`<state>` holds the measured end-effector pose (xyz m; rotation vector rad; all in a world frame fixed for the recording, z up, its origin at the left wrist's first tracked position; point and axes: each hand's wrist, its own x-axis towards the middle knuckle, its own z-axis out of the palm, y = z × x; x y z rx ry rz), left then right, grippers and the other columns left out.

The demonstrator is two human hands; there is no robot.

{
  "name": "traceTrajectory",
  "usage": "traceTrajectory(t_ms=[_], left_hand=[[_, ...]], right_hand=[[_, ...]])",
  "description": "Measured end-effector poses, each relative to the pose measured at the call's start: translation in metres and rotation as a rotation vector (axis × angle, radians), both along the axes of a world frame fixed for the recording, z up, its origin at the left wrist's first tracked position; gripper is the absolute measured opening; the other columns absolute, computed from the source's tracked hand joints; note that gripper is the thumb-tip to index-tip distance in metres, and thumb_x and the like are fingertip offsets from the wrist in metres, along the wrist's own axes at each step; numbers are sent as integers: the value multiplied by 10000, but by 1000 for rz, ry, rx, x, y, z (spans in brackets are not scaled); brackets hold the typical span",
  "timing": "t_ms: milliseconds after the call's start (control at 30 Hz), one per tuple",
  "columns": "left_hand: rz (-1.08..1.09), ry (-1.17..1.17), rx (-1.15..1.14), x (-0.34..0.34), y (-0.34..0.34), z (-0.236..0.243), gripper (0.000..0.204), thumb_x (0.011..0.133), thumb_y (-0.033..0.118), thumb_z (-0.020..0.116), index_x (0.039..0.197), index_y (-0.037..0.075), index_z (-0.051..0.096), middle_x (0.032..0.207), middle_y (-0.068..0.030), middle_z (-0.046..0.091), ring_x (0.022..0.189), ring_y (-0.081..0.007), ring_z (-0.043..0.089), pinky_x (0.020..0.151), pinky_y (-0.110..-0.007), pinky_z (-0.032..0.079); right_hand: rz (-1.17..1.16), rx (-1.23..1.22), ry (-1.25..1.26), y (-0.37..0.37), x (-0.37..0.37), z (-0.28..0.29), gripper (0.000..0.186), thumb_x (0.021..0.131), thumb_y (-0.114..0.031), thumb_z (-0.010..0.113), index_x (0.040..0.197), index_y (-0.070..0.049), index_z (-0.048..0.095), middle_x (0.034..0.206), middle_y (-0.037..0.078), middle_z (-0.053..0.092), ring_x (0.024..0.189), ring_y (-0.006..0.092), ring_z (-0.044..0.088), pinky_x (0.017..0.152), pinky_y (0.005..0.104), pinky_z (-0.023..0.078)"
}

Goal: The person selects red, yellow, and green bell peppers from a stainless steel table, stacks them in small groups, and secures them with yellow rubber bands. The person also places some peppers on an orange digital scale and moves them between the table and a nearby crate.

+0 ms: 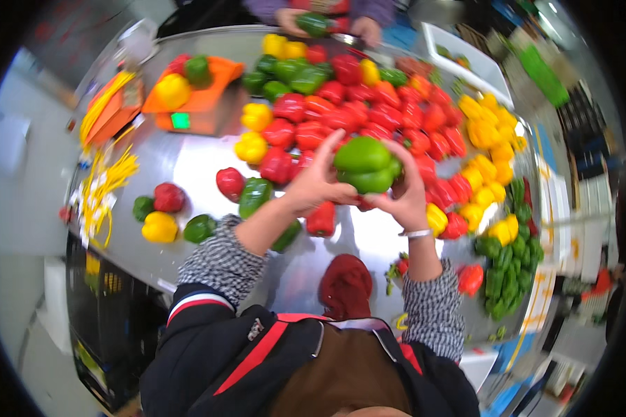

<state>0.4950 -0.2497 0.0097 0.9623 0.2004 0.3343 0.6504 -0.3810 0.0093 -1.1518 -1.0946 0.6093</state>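
Above the pile, a large green bell pepper [364, 164] is held up between my two hands. My left hand [318, 182] curves along its left side, thumb low and fingers raised. My right hand [409, 194] wraps the other side, its thumb beneath the pepper. Behind and below them spread many red bell peppers [341, 115]. Close to my left forearm lie a loose red pepper [230, 183] and a dark green pepper [255, 197]. A crumpled dark red cloth [346, 286] rests on the metal table [295, 274] between my arms.
An orange scale [209, 118] at the left bears several peppers. Yellow ties [111, 174] lie beside it. Yellow peppers [490, 132] and small green peppers [511, 274] are heaped at the right. Across the table, a person's hand [292, 22] holds a green pepper. A white crate [466, 59] stands behind.
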Motion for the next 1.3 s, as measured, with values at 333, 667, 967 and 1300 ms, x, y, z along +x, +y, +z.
traceTrajectory(t_ms=[333,667,967,1300], left_hand=[[981,308,96,-67,169,-24,747,731,217,792,1254,76,277,1154,-163,518,907,-244,624,533,-352,559],[1251,905,205,-80,313,-39,1048,662,437,831,1463,42,283,1423,-283,177,1196,-418,468,811,-455,590],[1349,965,571,-91,305,-41,752,817,474,697,1222,-103,435,1304,-309,363,1209,-435,407,988,-481,421],[1095,517,902,-211,169,-79,559,815,189,726,1258,-3,443,1165,-179,475,1099,-337,467,952,-418,393]], right_hand=[[-60,-128,-395,64,-99,9,641,729,-90,792,1305,-49,516,1397,164,413,1268,307,471,969,381,484],[-116,-503,-113,-16,-104,-57,345,836,-53,703,1171,-43,620,1256,89,537,1122,198,574,843,304,544],[-88,-624,-129,-25,-114,-61,315,852,36,644,1163,12,594,1185,90,584,1092,201,604,864,295,533],[-30,-329,-602,245,-66,11,436,822,-136,729,1222,-34,588,1126,100,616,969,190,626,834,318,513]])
